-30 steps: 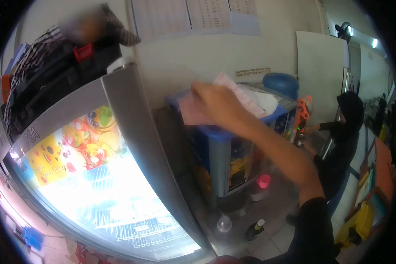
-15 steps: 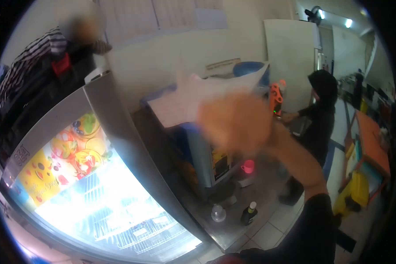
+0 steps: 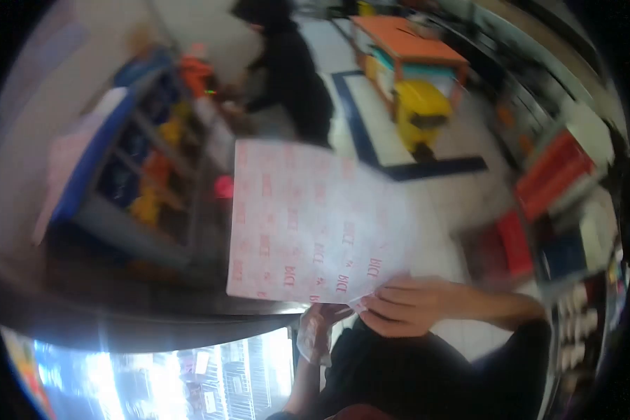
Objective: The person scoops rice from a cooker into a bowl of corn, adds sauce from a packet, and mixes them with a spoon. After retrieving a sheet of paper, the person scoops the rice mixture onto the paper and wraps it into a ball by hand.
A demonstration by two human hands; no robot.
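Observation:
A white sheet of wrapping paper (image 3: 294, 217) printed with red lettering is spread out in front of me. My right hand (image 3: 402, 308) pinches its lower right corner between thumb and fingers. Below the bottom edge is my left hand (image 3: 316, 330), which has a clear plastic glove on it. Its fingers are closed at the paper's edge, close to the right hand's fingertips, and the sheet partly covers them.
A lit display fridge (image 3: 168, 378) lies at lower left. Beyond it stands a blue-edged dispenser or rack (image 3: 84, 175) with more paper on top. A person in black (image 3: 294, 77) works near an orange device (image 3: 196, 75). A yellow bin (image 3: 421, 112) stands by an orange table (image 3: 406, 38).
My right hand has come down from the paper on top of the blue-edged unit and now holds a sheet. The view has turned right and downward, bringing my left hand into sight.

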